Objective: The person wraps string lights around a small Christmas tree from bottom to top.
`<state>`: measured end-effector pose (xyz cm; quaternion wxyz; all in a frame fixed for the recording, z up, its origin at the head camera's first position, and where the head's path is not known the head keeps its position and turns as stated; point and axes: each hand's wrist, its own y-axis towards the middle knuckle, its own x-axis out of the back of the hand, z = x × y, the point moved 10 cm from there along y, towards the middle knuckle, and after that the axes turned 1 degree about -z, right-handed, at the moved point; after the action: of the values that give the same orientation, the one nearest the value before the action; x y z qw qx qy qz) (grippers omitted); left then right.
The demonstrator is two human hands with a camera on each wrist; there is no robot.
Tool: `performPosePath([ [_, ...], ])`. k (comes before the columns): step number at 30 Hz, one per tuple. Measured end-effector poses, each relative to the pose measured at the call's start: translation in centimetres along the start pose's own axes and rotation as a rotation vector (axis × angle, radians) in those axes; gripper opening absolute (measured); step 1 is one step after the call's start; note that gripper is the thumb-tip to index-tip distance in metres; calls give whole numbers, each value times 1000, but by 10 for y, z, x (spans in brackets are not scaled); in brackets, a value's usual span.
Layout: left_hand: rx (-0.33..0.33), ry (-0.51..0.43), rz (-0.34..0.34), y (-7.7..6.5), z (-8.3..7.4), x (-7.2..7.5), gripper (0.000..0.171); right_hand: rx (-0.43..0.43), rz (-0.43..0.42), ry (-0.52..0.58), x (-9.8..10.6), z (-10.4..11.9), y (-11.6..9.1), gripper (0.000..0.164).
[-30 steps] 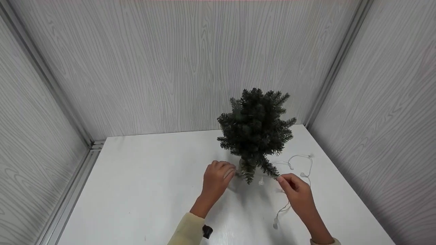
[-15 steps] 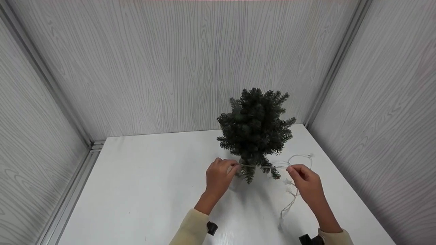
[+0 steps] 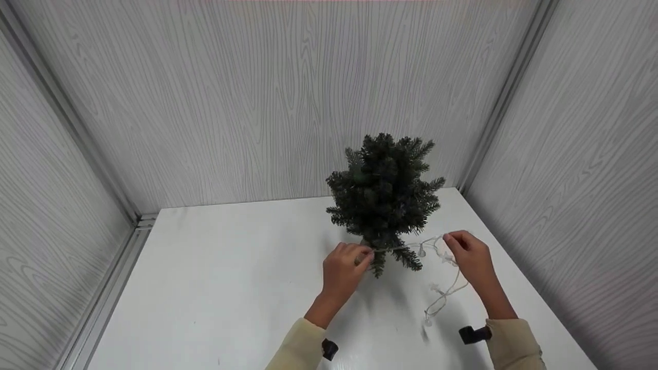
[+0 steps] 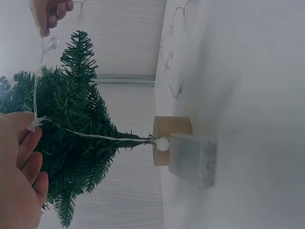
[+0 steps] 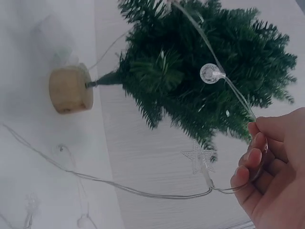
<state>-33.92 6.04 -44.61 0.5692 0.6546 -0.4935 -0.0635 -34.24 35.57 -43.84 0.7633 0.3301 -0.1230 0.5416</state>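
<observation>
A small artificial Christmas tree [image 3: 383, 187] stands on a round wooden base [image 4: 172, 125]. Across its front, a string of lights [image 3: 421, 252] with clear wire is stretched between both hands. The left hand [image 3: 343, 270] pinches it beside a star-shaped light [image 4: 35, 124], in front of the lower branches. To the right of the tree, the right hand [image 3: 473, 257] pinches the wire between thumb and fingertips. A round bulb [image 5: 209, 74] hangs between the hands, and another star light [image 5: 198, 157] dangles below the right fingers. From the left hand, wire runs down to the trunk.
A clear plastic box [image 4: 190, 160] sits against the wooden base. The loose end of the string trails over the white table [image 3: 231, 282] at the right. Grey wood-grain panels [image 3: 257, 103] enclose the table at the back and sides.
The right hand has gone from the low front branch out to the right and up, drawing the wire along. The left hand has shifted slightly right. The tree stays put.
</observation>
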Motion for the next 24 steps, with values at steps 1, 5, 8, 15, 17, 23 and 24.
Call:
performPosePath([
  [1, -1, -3, -3, 0, -2, -1, 10, -4, -1, -9, -1, -3, 3, 35],
  [5, -6, -7, -12, -2, -7, -4, 11, -25, -7, -24, -5, -15, 15, 37],
  [8, -19, 0, -17, -4, -11, -7, 15, -45, -13, -15, -9, -22, 21, 37],
  [15, -103, 35, -24, -11, -30, -5, 23, -31, -42, -44, -27, -25, 24, 31],
  [17, -125, 50, -44, -13, -37, -3, 23, -23, -21, -35, -34, -23, 22, 31],
  [23, -140, 76, -61, -5, -70, -13, 16, -21, 3, 15, -39, -13, 14, 27],
  [24, -136, 83, -56, -2, -76, -18, 15, -22, 3, 20, -38, -11, 14, 27],
])
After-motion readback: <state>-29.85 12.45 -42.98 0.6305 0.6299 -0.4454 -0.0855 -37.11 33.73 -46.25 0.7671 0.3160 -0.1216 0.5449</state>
